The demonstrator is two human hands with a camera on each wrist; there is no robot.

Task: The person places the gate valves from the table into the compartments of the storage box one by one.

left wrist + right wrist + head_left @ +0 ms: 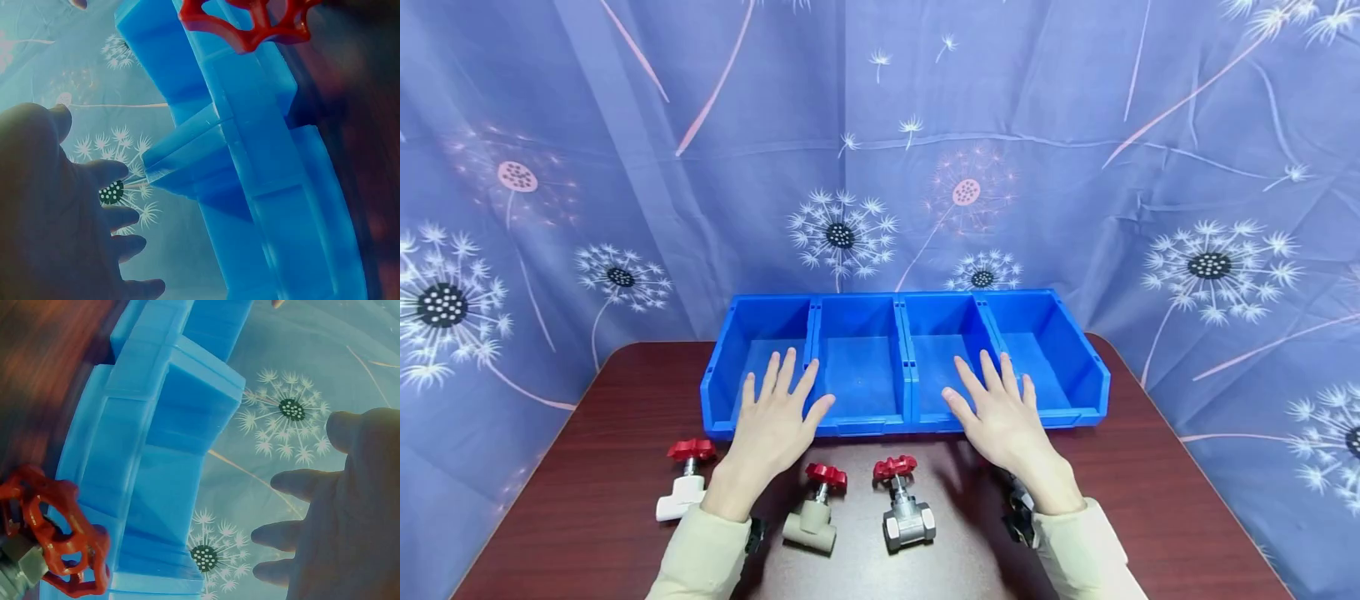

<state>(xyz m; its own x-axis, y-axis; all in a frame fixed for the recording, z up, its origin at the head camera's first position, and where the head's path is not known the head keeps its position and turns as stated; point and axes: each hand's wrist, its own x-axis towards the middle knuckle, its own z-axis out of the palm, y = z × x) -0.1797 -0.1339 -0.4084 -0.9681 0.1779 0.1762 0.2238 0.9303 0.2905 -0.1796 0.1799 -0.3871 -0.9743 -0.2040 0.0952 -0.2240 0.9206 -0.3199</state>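
While hands [769,423] [1004,427] hover, four blue bins [861,427], open-topped, adjoining

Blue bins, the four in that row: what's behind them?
Behind the blue bins hangs a blue dandelion-print cloth. The bins cover its lower part there, so whether anything sits low down between bins and cloth cannot be seen.

Your head view looked forward and down from the near side over the table [1157,508]. Your wrist views, tilted and closer, faced far from left and right; all three shared the blue bins [907,367] and curtain [955,92].
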